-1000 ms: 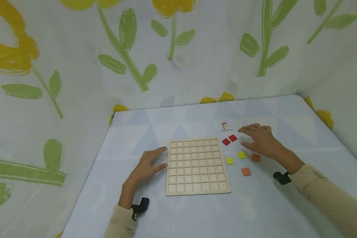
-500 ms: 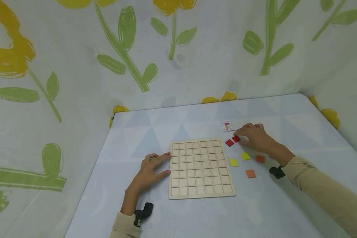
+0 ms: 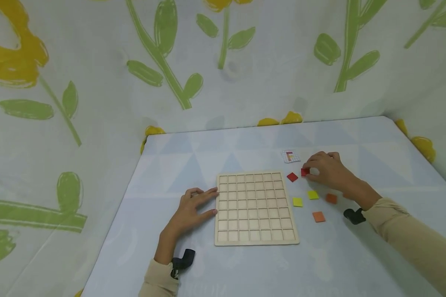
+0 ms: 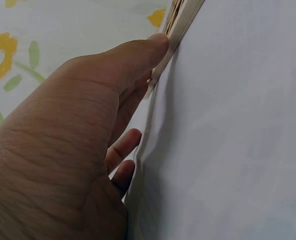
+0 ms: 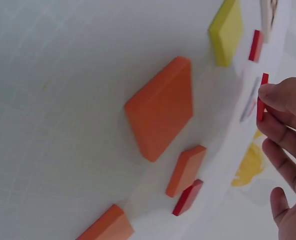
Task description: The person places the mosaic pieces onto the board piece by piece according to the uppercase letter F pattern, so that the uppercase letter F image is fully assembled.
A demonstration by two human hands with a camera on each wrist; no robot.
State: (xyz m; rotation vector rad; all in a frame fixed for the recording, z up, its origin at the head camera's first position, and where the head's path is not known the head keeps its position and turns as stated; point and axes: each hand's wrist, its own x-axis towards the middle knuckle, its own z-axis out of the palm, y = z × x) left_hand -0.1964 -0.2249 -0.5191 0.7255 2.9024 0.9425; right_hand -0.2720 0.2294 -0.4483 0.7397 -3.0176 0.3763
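Note:
Between thumb and fingertips my right hand (image 3: pixel 328 169) pinches a red square tile (image 3: pixel 305 172); the right wrist view shows the held tile (image 5: pixel 262 98) edge-on, raised off the table. Just left of it lies a second red tile (image 3: pixel 292 177). My left hand (image 3: pixel 188 212) rests at the left edge of a wooden grid board (image 3: pixel 256 208), its thumb and fingertips touching the rim with fingers extended. In the left wrist view the thumb (image 4: pixel 138 55) presses the board's side (image 4: pixel 175 42). The grid cells hold no tiles.
Two yellow tiles (image 3: pixel 297 202) and orange tiles (image 3: pixel 319 217) lie right of the board. A small card (image 3: pixel 291 156) printed with a coloured grid pattern lies behind the red tiles. More orange and red tiles (image 5: pixel 188 198) show in the right wrist view. A flowered curtain (image 3: pixel 245 82) surrounds the table.
My right hand has moved down to the farther red tile, pinched it and drawn it slightly right, away from the other red one. My left hand stays at the board's edge.

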